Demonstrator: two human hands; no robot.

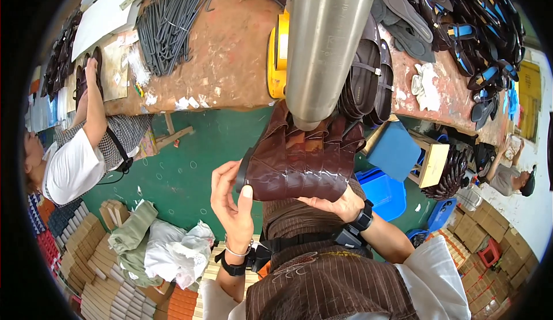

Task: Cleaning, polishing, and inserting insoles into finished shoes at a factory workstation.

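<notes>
A glossy dark brown strappy shoe (299, 173) is held up in front of me, its black sole edge on the left. My left hand (230, 196) grips the sole end, thumb on the near side and fingers curled behind. At the opposite end, my right hand (340, 205) supports the shoe from below, its fingers partly hidden. A metal tube (331, 43) points down at the upper part of the shoe, with its tip close above the straps. Whether tip and straps touch, I cannot tell.
Behind the tube sits a yellow machine part (278, 58) on the worn workbench (230, 49). Brown sandals (363, 81), grey insoles (406, 14) and a bundle of dark rods (173, 23) lie there. A blue bin (383, 196) stands right. A co-worker (78, 164) handles a shoe at left.
</notes>
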